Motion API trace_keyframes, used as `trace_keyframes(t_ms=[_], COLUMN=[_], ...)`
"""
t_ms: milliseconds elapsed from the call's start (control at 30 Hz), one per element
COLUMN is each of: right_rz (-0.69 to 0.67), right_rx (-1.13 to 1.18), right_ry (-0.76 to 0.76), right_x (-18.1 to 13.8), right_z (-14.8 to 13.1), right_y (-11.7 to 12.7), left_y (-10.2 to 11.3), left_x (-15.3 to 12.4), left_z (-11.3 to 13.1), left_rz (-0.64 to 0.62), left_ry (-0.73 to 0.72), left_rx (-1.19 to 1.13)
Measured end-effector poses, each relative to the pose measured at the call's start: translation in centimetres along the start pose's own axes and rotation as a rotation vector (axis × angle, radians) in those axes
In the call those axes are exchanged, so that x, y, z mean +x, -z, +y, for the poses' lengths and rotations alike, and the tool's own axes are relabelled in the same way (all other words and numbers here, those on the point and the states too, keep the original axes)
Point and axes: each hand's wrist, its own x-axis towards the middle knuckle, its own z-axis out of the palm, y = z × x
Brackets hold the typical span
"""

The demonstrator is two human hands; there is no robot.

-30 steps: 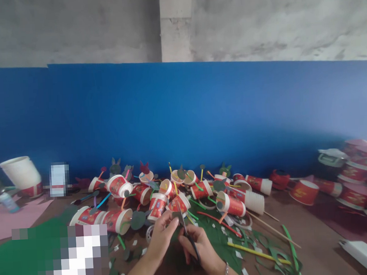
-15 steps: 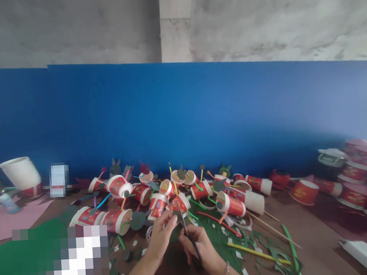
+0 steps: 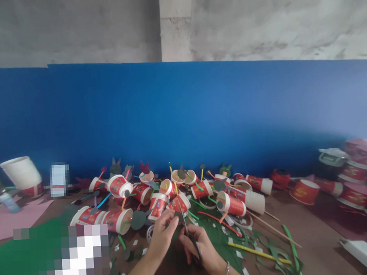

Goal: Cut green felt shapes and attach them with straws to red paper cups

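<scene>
My right hand (image 3: pixel 202 248) grips a pair of black-handled scissors (image 3: pixel 193 243), with the blades pointing up and away from me. Close by on the left, my left hand (image 3: pixel 164 233) is closed in a pinch on a small dark green paper piece (image 3: pixel 179 218) beside the blades. Part of that piece is hidden by the thumb. Just beyond both hands lies a red and white paper cup (image 3: pixel 180 203) on its side. Green paper scraps (image 3: pixel 220 244) are spread under and beside my right hand.
Several red paper cups, some with coloured pipe cleaners, lie across the brown table. A yellow strip (image 3: pixel 257 252), wooden sticks (image 3: pixel 280 231) and a tape ring (image 3: pixel 150 233) are around the hands. Stacked red tubs (image 3: pixel 357 192) stand right; a white bucket (image 3: pixel 21 172) stands left. A blue panel (image 3: pixel 182 113) rises behind.
Both hands stay almost in place, with the scissors still beside the green paper piece. The whole view shifts very slightly.
</scene>
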Motion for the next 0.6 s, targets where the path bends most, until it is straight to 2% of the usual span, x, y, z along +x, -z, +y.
trace_keyframes(t_ms=[167,267,400,600], right_rz=[-0.008,0.007,0.006,-0.03], right_rx=[0.004,0.016,0.018,0.036], right_ry=[0.017,0.027,0.028,-0.007], right_x=[-0.05,0.04,0.17,0.19], right_z=[-0.23,0.03,0.43,0.69], right_y=[0.04,0.04,0.09,0.08], left_y=[0.01,-0.13,-0.35,-0.3], left_x=[-0.01,-0.04,-0.07,-0.2], left_z=[0.09,-0.11,-0.5,-0.85], left_rz=[0.02,-0.01,-0.023,-0.042], left_ry=[0.017,0.012,-0.002,0.051], left_rx=[0.017,0.013,-0.032,-0.106])
